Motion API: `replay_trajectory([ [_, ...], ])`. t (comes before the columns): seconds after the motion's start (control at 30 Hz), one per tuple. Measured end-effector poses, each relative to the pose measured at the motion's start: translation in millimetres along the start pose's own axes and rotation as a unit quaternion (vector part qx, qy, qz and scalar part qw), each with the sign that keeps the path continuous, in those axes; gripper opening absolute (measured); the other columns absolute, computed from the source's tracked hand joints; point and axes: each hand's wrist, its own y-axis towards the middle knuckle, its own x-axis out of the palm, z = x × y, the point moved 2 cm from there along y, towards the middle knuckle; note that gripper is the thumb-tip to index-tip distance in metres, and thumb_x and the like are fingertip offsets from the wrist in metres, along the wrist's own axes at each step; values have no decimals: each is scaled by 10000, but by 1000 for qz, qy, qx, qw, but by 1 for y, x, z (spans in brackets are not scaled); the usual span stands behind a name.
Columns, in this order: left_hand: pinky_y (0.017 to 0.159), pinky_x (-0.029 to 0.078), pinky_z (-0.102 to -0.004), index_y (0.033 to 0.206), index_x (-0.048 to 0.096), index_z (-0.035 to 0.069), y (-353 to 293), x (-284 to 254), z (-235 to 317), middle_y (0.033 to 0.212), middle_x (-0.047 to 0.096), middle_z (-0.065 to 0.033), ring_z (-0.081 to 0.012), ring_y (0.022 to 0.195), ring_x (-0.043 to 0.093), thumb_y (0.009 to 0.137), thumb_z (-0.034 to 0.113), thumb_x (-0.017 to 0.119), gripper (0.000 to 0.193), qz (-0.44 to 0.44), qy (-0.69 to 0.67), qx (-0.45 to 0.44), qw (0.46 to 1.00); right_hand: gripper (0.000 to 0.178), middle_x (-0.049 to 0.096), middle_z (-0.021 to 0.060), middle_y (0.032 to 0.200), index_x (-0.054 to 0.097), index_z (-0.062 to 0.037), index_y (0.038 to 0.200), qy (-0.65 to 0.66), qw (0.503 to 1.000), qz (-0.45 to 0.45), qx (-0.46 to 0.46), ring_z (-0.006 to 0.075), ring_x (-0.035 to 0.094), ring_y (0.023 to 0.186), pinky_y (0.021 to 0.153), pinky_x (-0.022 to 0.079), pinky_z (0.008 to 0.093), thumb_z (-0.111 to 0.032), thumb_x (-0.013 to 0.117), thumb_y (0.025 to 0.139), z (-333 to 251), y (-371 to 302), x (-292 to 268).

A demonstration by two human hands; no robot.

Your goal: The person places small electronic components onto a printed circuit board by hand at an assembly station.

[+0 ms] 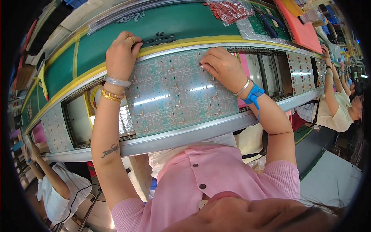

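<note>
A large green printed circuit board, dotted with small upright components, lies in the metal conveyor track in front of me. Over its far right part, my right hand is closed in a pinch, with a small black component at its fingertips. My left hand reaches past the board's far left corner to the green work surface. Its thumb and fingers are pinched at the left end of a group of small black components. Whatever sits between those left fingertips is too small to make out.
Grey parts and a clear bag of red parts lie on the far bench, near pliers. More boards stand along the conveyor, one with red parts at right. Co-workers' arms are at both ends.
</note>
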Motion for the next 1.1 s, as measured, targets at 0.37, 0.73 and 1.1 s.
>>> replay_trajectory([
  [0.37,688,501,-355,842,692,60,0,-4,0,917,622,-48,-264,797,614,798,146,665,100,9,-32,-9,999,124,581,78,858,640,-53,884,10,999,3,-34,269,574,822,703,488,368,-64,665,764,-3,9,-4],
  [0.73,658,490,-305,846,697,46,-51,-60,4,901,622,-53,-237,760,618,741,62,711,107,-93,-137,-59,984,80,569,56,855,633,-73,878,-14,999,35,-38,264,565,842,714,472,373,-125,624,817,16,75,32],
  [1.1,694,503,-297,867,681,7,-82,-56,-14,893,624,-66,-232,787,628,714,13,725,160,-82,-56,-12,995,74,574,71,815,621,-57,835,38,998,40,-31,279,569,804,695,475,382,-110,652,793,-16,58,7],
])
